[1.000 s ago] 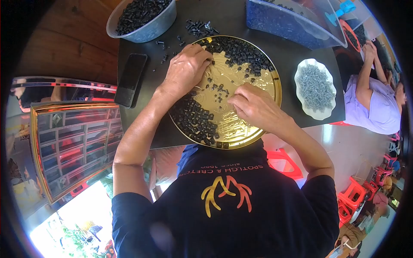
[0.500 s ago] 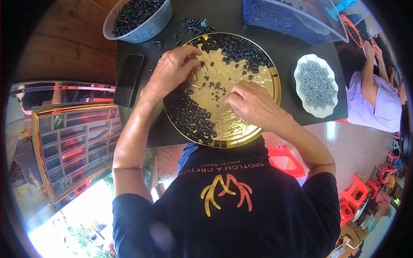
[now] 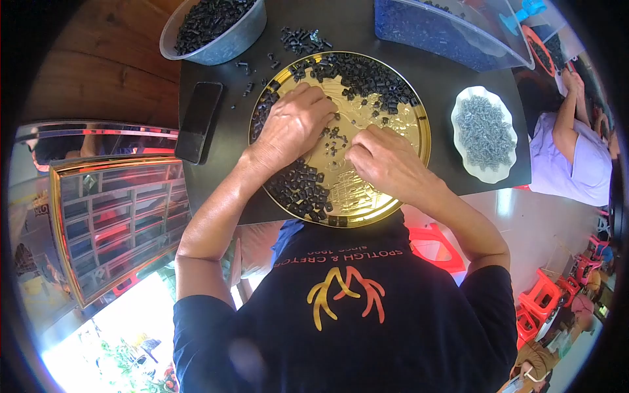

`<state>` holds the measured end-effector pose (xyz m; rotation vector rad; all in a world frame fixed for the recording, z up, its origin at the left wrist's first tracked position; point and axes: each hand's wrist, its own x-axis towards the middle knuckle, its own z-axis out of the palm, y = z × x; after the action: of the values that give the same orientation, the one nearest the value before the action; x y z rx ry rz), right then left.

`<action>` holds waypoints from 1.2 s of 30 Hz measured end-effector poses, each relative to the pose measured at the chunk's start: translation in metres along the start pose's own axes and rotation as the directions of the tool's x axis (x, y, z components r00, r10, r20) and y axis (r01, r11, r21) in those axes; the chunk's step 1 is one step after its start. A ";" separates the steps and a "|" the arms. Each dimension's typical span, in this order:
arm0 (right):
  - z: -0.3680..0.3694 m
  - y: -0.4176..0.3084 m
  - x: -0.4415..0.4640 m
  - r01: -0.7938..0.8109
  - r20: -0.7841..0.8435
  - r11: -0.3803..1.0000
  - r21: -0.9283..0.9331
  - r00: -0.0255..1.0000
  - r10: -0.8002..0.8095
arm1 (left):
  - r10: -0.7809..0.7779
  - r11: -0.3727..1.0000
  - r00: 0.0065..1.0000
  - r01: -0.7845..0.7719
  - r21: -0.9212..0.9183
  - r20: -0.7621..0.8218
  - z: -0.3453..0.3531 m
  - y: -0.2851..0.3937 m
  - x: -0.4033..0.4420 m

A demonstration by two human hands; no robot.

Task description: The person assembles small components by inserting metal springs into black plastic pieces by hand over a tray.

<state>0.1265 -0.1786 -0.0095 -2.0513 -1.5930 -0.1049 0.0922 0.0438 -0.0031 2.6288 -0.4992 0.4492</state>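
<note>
A round gold tray (image 3: pixel 367 204) holds black plastic pieces in two heaps, an upper heap (image 3: pixel 373 78) and a lower heap (image 3: pixel 298 190). Smaller dark bits (image 3: pixel 335 139) lie scattered in the middle, between my hands. My left hand (image 3: pixel 298 124) is over the tray's left half, fingers curled down and closed, with their tips hidden. Across from it, my right hand (image 3: pixel 386 160) is closed in a pinch low over the tray. Whatever is between the fingers of either hand is too small or hidden to make out.
A tub of black pieces (image 3: pixel 216 29) and a clear blue bin (image 3: pixel 452 39) stand at the back. A scalloped white dish (image 3: pixel 485 171) of small clear-grey parts is at right, a phone (image 3: pixel 201 121) at left. Loose black pieces (image 3: pixel 303 40) lie behind the tray. Another person (image 3: pixel 573 150) sits at right.
My left hand has moved right and slightly down, from the tray's upper left toward its middle. My right hand has stayed nearly in place.
</note>
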 end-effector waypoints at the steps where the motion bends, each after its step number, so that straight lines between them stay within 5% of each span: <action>1: 0.000 0.000 0.000 0.001 0.003 1.000 0.008 1.000 -0.001 | -0.008 0.999 1.000 0.008 -0.043 0.001 0.000 0.002 0.000; 7: 0.001 0.000 -0.001 0.006 0.006 1.000 0.015 1.000 -0.006 | -0.083 0.986 0.980 0.108 0.129 -0.183 -0.010 -0.023 0.017; 14: -0.001 -0.004 -0.004 -0.016 0.011 1.000 -0.023 1.000 0.016 | -0.031 0.989 0.999 0.037 0.145 -0.043 -0.009 -0.026 0.020; 24: -0.001 -0.003 -0.006 -0.016 0.021 1.000 -0.007 1.000 0.016 | -0.164 0.986 0.986 0.165 -0.016 0.039 -0.027 -0.022 -0.001; 29: -0.002 -0.005 -0.006 -0.058 -0.070 0.994 0.089 0.995 0.064 | -0.215 0.977 0.976 0.215 0.008 0.026 -0.030 -0.032 -0.008; 36: -0.012 -0.011 0.003 -0.113 -0.176 0.940 0.323 0.968 0.177 | -0.051 0.996 0.999 0.050 0.079 0.012 -0.016 -0.020 -0.005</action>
<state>0.1205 -0.1795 0.0060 -1.8405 -1.2411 -0.0075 0.0920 0.0692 0.0021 2.7150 -0.4267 0.4439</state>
